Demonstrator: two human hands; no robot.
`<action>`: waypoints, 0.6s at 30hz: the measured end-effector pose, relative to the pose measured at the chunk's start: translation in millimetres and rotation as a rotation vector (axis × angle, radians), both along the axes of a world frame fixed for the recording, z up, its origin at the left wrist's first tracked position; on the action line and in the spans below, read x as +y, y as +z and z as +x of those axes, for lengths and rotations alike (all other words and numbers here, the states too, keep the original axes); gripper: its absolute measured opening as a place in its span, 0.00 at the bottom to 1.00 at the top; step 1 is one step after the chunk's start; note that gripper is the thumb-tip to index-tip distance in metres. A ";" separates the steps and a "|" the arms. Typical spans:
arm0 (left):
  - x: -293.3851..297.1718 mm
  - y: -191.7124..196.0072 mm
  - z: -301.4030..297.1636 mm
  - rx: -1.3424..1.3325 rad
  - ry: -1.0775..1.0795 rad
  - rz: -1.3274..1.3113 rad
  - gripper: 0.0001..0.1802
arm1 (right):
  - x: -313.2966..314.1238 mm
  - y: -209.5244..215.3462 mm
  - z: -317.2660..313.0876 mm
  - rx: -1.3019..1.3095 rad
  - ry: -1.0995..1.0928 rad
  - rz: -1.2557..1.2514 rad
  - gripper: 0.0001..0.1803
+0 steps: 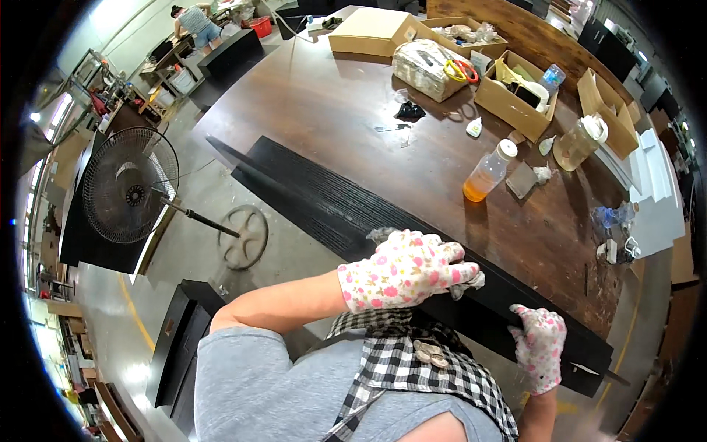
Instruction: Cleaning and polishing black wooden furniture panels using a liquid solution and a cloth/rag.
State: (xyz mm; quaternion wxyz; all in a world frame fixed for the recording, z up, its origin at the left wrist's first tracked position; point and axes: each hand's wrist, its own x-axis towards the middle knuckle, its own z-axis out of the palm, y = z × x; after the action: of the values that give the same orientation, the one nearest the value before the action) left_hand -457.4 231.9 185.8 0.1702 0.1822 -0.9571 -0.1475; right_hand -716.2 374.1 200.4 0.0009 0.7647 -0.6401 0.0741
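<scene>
A long black board (pixel 324 195) with a ridged face and a raised edge lies slantwise along the near side of the brown table (pixel 317 96). My left hand (pixel 409 271), in a white glove with pink flowers, is closed around a grey rag (pixel 381 235) and rests on the middle of the board. Bits of the rag stick out beyond the fingers. Wearing a matching glove, my right hand (pixel 541 346) grips the board's near edge close to its right end. A pale mark (pixel 586 370) shows on the board beside that hand.
On the table stand a bottle of orange liquid (pixel 487 177), a large jar (pixel 579 144), a small white bottle (pixel 474 127) and several cardboard boxes (pixel 508 110). Red-and-yellow-handled scissors (pixel 460 71) lie on a wrapped block. A pedestal fan (pixel 132 184) stands at left. Another person (pixel 197 28) works far off.
</scene>
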 end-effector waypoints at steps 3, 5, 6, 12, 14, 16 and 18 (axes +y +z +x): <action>7.0 -17.7 -4.8 0.352 0.000 -0.066 0.25 | -6.8 -20.8 -1.7 -0.074 -0.009 -0.029 0.20; 17.8 -19.7 -13.4 0.341 0.044 -0.140 0.26 | -9.6 -24.6 -0.3 -0.099 -0.029 -0.058 0.20; 23.6 -24.0 -14.6 0.341 0.090 -0.141 0.28 | -11.6 -26.9 0.8 -0.123 -0.051 -0.089 0.20; 9.6 -65.8 61.5 0.204 0.461 -0.236 0.27 | -0.4 -35.8 -2.2 -0.035 -0.047 -0.143 0.21; -12.4 -64.9 99.3 0.202 0.564 -0.223 0.21 | 1.1 -36.3 -5.4 -0.078 -0.039 -0.116 0.17; -37.0 -69.2 128.5 0.322 0.748 -0.309 0.20 | 0.9 -35.0 -2.2 -0.077 -0.066 -0.123 0.19; -60.6 -77.2 170.2 0.337 0.838 -0.348 0.20 | 3.4 -39.1 -7.7 -0.075 -0.049 -0.119 0.19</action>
State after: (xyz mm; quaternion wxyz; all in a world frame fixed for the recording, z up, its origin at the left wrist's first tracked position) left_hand -287.2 171.4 108.6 0.3959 0.4945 -0.7708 0.0687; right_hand -723.9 377.4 161.3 0.0242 0.7441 -0.6527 0.1404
